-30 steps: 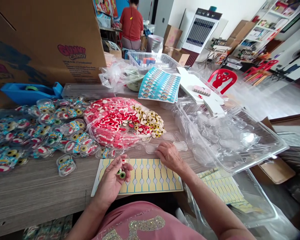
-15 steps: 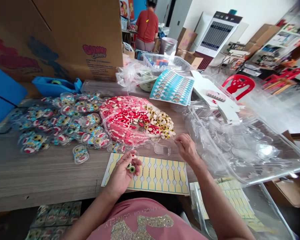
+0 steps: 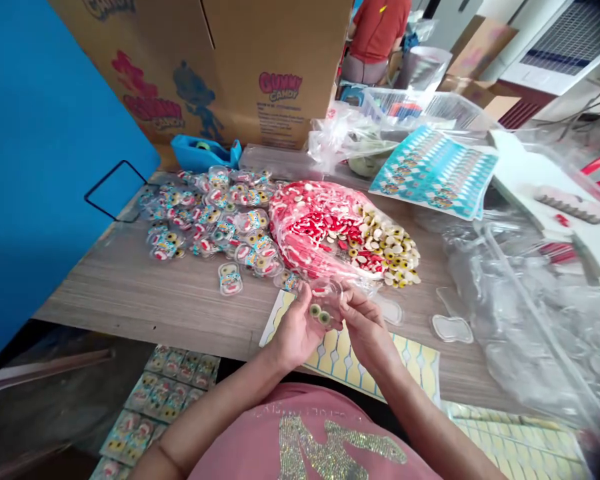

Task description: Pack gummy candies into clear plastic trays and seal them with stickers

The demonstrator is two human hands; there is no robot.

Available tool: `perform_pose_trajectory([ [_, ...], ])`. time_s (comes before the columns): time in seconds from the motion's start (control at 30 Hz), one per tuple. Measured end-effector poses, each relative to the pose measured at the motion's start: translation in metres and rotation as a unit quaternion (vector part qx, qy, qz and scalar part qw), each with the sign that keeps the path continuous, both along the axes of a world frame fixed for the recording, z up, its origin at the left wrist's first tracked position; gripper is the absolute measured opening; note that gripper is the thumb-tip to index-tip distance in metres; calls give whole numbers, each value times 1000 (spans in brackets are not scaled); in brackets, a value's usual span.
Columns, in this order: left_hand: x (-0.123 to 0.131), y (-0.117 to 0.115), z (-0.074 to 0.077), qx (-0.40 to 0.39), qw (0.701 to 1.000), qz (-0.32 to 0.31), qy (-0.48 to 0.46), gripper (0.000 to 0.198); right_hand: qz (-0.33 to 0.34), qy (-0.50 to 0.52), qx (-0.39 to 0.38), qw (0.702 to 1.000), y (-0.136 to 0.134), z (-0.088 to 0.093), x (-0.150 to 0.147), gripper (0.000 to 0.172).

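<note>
Between my two hands is a small clear plastic case with two green eye-shaped candies and a red piece inside or behind it. My left hand cups it from the left and below. The fingers of my right hand pinch its right edge. Under my hands lies a yellow label sheet. Just beyond them a clear bag spills red-and-white pieces and yellow eye candies. To the left sits a pile of filled, labelled cases, with one case apart from it.
A large clear tray of empty cases stands at the right, near blue label sheets. Behind are a blue tape dispenser and a cardboard box. A person in a red shirt sits in the background.
The view has turned left. My right hand has come in from the right to meet my left hand, and a clear case is now held between them.
</note>
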State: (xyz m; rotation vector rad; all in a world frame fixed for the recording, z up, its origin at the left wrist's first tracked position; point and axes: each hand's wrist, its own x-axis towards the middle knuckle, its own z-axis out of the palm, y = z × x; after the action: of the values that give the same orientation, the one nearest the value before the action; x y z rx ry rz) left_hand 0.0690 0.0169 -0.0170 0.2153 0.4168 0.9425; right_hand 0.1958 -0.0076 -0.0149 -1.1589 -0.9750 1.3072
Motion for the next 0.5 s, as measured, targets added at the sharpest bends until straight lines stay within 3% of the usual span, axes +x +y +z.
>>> perform_pose_trajectory([
  [0.17, -9, -1, -10, 2, 999, 4, 50, 23, -62, -26, -9, 998, 0, -7, -5, 14],
  [0.27, -14, 0, -9, 14, 997, -27, 77, 29, -78, -76, 29, 994, 4, -3, 3, 31],
  [0.37, -16, -1, -4, 49, 991, -49, 111, 44, -16, -101, 40, 994, 12, 6, 13, 34],
  [0.43, -16, -2, -2, 74, 986, -56, 142, 60, 61, -80, 7, 995, 16, 10, 17, 30],
  [0.5, -16, -3, -2, 93, 979, -64, 169, 79, 89, -50, -20, 995, 18, 12, 18, 25],
])
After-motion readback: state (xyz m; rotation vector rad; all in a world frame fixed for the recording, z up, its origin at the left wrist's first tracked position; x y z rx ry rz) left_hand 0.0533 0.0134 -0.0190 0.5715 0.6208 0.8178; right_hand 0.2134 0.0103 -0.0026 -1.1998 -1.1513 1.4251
